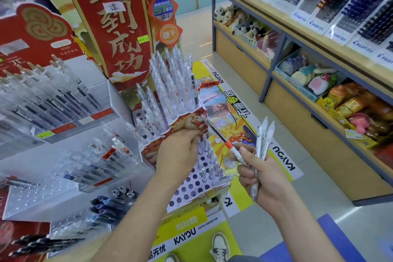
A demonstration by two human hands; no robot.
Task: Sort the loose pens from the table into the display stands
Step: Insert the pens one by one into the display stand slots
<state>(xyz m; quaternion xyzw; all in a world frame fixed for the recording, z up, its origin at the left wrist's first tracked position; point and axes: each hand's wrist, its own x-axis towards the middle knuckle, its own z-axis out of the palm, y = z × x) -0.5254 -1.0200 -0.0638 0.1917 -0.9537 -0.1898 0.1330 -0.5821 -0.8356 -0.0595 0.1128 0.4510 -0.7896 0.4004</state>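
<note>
Fingers of the right hand [261,176] wrap round a bundle of pale pens [265,136] pointing upward, plus 1 dark pen [221,138] with an orange band that slants up and left toward the stepped display stand [189,191]. The left hand [178,155] reaches over the stand's lower tier of round holes, fingers bent at the clear pens [207,155] standing there; whether it pinches one cannot be told. Others crowd the upper tier. Left of it sit plastic stands [63,95] of dark pens, and a red banner [112,17] rises behind.
</note>
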